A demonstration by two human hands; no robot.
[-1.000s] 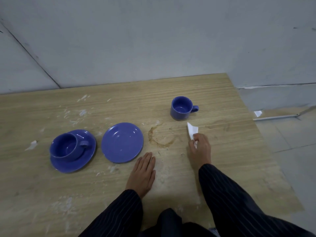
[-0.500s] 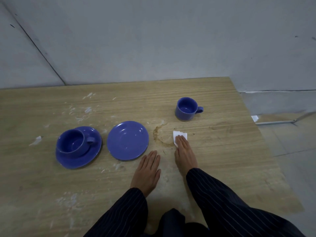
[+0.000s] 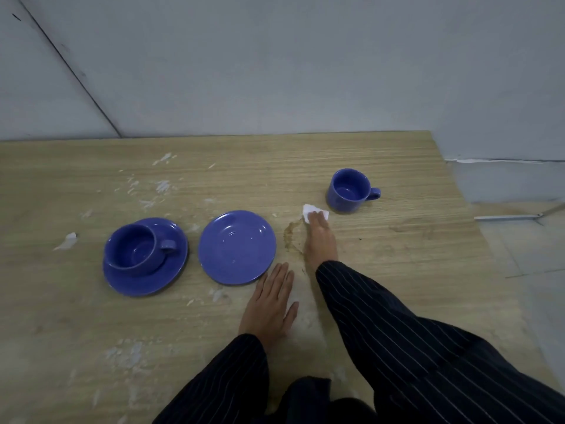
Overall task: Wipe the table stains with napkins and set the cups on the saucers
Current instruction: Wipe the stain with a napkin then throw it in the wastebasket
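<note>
Broadly, we work on a wooden counter scattered with pale flecks, and the move ahead turns on how the brown ring stain lies from our right hand. Our right hand is stretched flat, fingers pointing away from us, pressing a small white napkin onto the counter at the far edge of that ring; its grip is a flat press on the napkin, not a pinch. The rest of the stain therefore lies toward us and a little left of the napkin, partly under our palm, so we judge the wipe should pull back along the forearm's line. Our left hand rests flat and empty on the counter, nearer to us and just beside the empty saucer. Left of that, one cup already sits on its own saucer. The loose cup stands upright just beyond and right of the napkin, handle pointing right, so our right hand is clearly the nearer one for carrying it over to the empty saucer.
</note>
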